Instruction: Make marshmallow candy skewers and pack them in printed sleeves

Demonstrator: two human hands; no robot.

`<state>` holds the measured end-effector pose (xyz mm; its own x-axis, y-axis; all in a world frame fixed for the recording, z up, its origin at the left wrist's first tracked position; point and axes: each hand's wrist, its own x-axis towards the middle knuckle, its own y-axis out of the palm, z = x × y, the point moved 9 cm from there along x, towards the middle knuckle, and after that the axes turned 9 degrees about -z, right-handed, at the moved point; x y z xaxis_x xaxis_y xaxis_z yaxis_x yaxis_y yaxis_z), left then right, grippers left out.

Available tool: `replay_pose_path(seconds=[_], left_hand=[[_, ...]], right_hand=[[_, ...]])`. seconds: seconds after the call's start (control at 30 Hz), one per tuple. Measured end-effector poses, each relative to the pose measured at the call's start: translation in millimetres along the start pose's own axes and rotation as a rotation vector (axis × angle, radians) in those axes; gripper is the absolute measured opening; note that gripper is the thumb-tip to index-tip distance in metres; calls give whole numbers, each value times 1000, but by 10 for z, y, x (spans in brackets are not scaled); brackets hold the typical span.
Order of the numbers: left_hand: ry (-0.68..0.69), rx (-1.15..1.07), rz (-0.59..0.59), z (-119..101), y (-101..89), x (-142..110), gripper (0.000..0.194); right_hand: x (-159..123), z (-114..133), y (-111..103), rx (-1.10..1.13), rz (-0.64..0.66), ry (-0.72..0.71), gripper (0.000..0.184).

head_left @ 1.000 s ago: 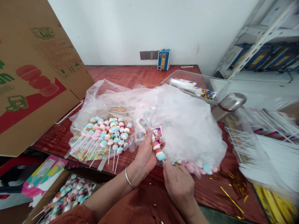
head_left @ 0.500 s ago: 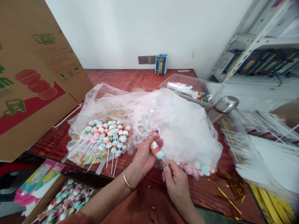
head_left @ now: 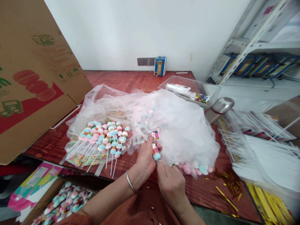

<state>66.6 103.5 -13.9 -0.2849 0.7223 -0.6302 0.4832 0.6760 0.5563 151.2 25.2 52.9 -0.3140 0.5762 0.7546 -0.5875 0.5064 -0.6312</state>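
My left hand is closed around a marshmallow lollipop in a clear printed wrapper, with a colourful card showing above the fingers. The lollipop's blue end points down toward me. Just below it, my right hand is closed with its knuckles up, gripping the lower end; its fingertips and the stick are mostly hidden. To the left, several marshmallow sticks in pink, white and blue lie on a plastic bag of candies. A large cloudy bag of marshmallows spreads behind my right hand.
A cardboard box stands at left. Below the table edge is a carton of wrapped lollipops. Farther right are a clear tray, a steel flask, white sticks in a plastic bag and gold ties. A blue device sits by the wall.
My right hand has moved up and left, closer to the lollipop's blue end, and turned its knuckles upward. The lollipop now hangs more upright in my left hand.
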Motion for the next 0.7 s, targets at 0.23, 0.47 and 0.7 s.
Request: replay_pose_path(seconds=[0.23, 0.47, 0.7], left_hand=[[-73, -41, 276, 82, 169, -190, 35], [-145, 46, 337, 279, 143, -250, 35], [-41, 41, 330, 20, 243, -199, 30]], right_hand=[[-146, -485, 267, 619, 98, 759, 27], [-340, -436, 602, 1095, 264, 1239, 36], [-305, -458, 442, 1029, 265, 1116, 33]])
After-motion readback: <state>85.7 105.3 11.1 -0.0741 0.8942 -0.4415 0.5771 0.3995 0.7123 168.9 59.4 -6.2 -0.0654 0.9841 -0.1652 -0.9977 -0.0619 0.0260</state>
